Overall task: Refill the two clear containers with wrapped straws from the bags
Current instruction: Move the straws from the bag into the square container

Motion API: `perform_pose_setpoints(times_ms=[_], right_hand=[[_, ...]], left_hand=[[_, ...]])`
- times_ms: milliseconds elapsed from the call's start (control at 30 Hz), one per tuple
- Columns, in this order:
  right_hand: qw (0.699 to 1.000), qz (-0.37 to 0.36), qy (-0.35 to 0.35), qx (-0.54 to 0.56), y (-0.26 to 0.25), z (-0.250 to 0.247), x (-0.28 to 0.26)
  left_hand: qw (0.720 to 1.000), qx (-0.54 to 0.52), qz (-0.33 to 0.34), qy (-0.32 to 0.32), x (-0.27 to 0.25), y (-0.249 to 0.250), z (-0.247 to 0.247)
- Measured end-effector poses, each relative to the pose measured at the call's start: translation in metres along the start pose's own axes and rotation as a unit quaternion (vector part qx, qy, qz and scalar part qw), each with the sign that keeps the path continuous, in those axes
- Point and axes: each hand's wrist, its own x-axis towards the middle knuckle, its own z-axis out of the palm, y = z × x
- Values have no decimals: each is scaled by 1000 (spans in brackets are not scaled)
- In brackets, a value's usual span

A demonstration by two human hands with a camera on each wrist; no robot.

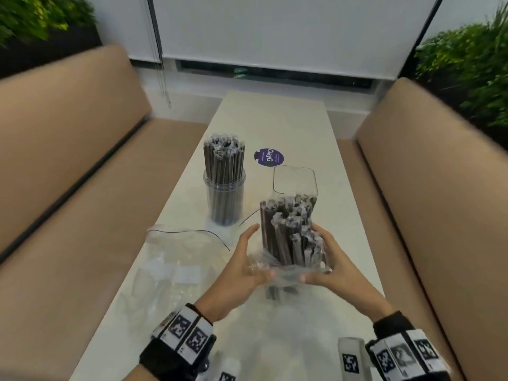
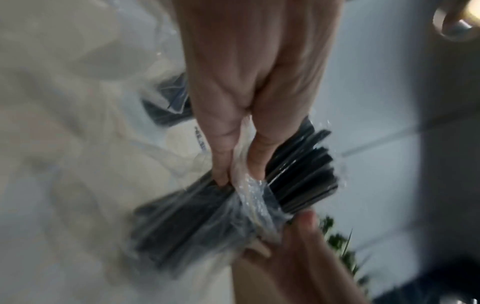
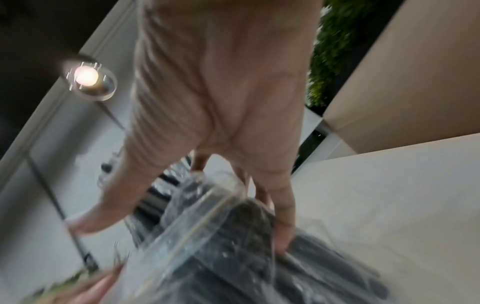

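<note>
I hold a bundle of dark wrapped straws (image 1: 288, 232) upright over the near part of the table, its lower half still in a crumpled clear bag (image 1: 277, 273). My left hand (image 1: 248, 259) pinches the bag's plastic (image 2: 249, 185) at the bundle's left side. My right hand (image 1: 330, 259) grips the straws (image 3: 241, 232) from the right, thumb on the bag. Just behind the bundle stands an empty square clear container (image 1: 295, 178). To its left, a round clear container (image 1: 224, 193) stands packed with wrapped straws.
An empty clear bag (image 1: 176, 259) lies flat on the white table (image 1: 275, 119), left of my hands. A purple round sticker (image 1: 268, 157) sits between the containers. Tan benches (image 1: 68, 149) line both long sides, with plants behind them.
</note>
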Motion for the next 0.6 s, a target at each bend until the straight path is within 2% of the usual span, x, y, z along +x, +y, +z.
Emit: perform_pose_setpoints(times_ms=[67,133,167,200,267,367,500,600], right_hand=[[998,-15,59,-17,6,2,5],[998,-17,67,1,12,1,8],[998,-13,67,5,14,-1,9],[998,-5,63,6,14,-2,10],[999,1,38,6,11,-3,11],[1000,-3,1,-8,9,3,14],[995,-36,84,-39,1,10,17],[991,-51,107,-68,-10,-3,18]], left_hand=[[987,155,33,28,1,8,2],[954,286,46,80,4,17,0],[942,316,54,99,6,19,-3],[942,315,63,101,9,23,-7],[963,250,63,73,14,32,-12],[992,117,18,31,25,33,-5],[994,93,23,61,34,18,12],[991,103,18,85,34,15,15]])
